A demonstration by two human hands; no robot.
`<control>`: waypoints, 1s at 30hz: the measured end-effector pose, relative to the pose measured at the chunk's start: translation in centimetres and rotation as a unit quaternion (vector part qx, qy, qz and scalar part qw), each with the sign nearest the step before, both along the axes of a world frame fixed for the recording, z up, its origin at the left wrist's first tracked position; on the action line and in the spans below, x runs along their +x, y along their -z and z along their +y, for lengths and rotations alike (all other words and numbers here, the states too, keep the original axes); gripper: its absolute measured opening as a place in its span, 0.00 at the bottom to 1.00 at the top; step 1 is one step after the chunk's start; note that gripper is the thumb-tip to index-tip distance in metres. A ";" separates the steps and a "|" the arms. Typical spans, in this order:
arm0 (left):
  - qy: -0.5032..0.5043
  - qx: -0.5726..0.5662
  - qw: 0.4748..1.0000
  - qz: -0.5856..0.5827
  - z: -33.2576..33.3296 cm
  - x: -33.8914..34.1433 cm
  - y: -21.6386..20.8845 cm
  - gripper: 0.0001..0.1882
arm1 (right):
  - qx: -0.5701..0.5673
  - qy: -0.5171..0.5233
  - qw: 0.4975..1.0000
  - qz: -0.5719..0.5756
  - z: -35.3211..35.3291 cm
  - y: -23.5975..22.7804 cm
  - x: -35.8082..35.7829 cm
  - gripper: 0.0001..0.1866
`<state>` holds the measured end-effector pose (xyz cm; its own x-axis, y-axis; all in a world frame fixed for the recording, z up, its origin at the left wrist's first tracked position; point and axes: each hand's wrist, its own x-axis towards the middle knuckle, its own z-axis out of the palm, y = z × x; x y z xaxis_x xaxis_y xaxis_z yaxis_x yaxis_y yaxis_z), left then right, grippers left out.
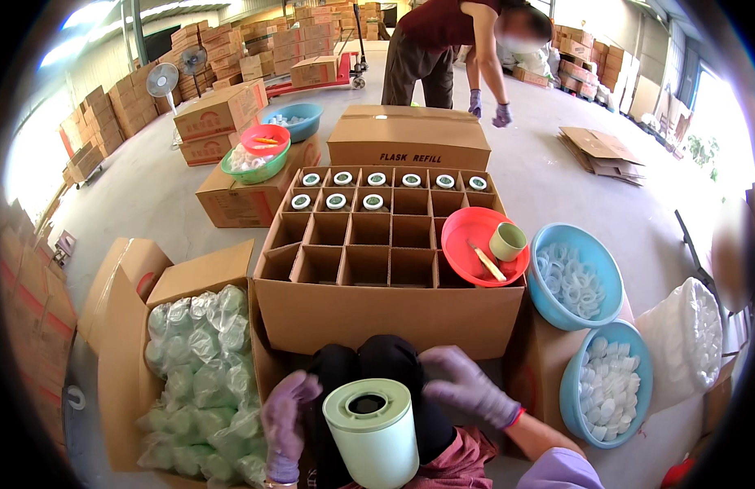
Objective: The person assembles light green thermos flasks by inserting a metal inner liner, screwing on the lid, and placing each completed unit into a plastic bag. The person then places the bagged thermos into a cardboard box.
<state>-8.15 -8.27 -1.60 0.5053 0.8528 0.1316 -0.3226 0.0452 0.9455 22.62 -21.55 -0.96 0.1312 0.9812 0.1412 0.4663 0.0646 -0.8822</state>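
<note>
A pale green cylindrical flask body stands in my lap, its top facing up with a round dark opening. My left hand, in a purple glove, is just left of it with the fingers loosely bent and nothing visible in them. On the other side, my gloved right hand is held apart from the flask body, fingers stretched out and holding nothing. In front of my knees is a cardboard box with dividers; several white-lidded bottles fill its far cells. A red basin with a green cup and a brush-like tool rests on its right corner.
Left of me, an open carton holds plastic-wrapped green pieces. At right are blue basins of clear rings and white caps, beside a white sack. Beyond a closed carton, another person bends over.
</note>
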 end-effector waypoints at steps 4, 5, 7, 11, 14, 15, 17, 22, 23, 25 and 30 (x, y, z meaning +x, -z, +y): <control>0.128 0.088 0.980 0.125 -0.1 2.3 -3.7 0.36 | 0.014 -0.061 0.998 0.009 0.7 -1.5 -2.4 0.36; 0.107 0.045 0.987 0.108 0.2 0.8 -4.3 0.37 | -0.035 0.016 0.999 -0.036 0.0 -1.7 -0.7 0.34; 0.070 -0.047 0.994 0.068 0.2 -0.6 -5.3 0.44 | -0.122 0.077 0.989 -0.016 -0.8 -2.0 0.4 0.29; 0.218 0.207 0.937 0.178 0.7 2.8 -4.9 0.40 | 0.102 -0.108 0.988 0.035 1.2 -1.9 -4.7 0.33; 0.195 0.371 0.892 0.171 3.0 3.0 -5.1 0.34 | 0.147 -0.123 0.981 -0.008 3.1 -1.9 -4.5 0.32; 0.195 0.396 0.884 0.157 3.4 3.1 -5.7 0.32 | 0.172 -0.132 0.975 -0.040 3.8 -2.1 -4.4 0.31; 0.202 0.420 0.871 0.157 4.3 3.2 -6.8 0.31 | 0.220 -0.123 0.966 -0.058 5.2 -3.5 -4.6 0.30; 0.186 0.415 0.882 0.126 4.7 2.7 -6.2 0.31 | 0.279 -0.135 0.943 -0.118 7.2 -6.2 -4.5 0.34; 0.156 0.358 0.917 0.083 4.4 2.9 -6.0 0.29 | 0.273 -0.101 0.953 -0.079 7.2 -6.6 -4.8 0.37; 0.057 -0.030 0.997 -0.035 2.6 4.4 -5.8 0.33 | 0.321 -0.042 0.928 -0.186 8.2 -7.1 -5.2 0.34; 0.059 -0.213 0.965 -0.143 2.6 6.7 -6.2 0.36 | 0.313 -0.004 0.874 -0.372 10.8 -6.9 -6.4 0.26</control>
<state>-1.48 -5.65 4.56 0.5968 0.7994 -0.0696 -0.5361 0.4617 0.7067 16.17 -10.72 5.98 -0.2322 0.6813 0.6942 0.8935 0.4315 -0.1246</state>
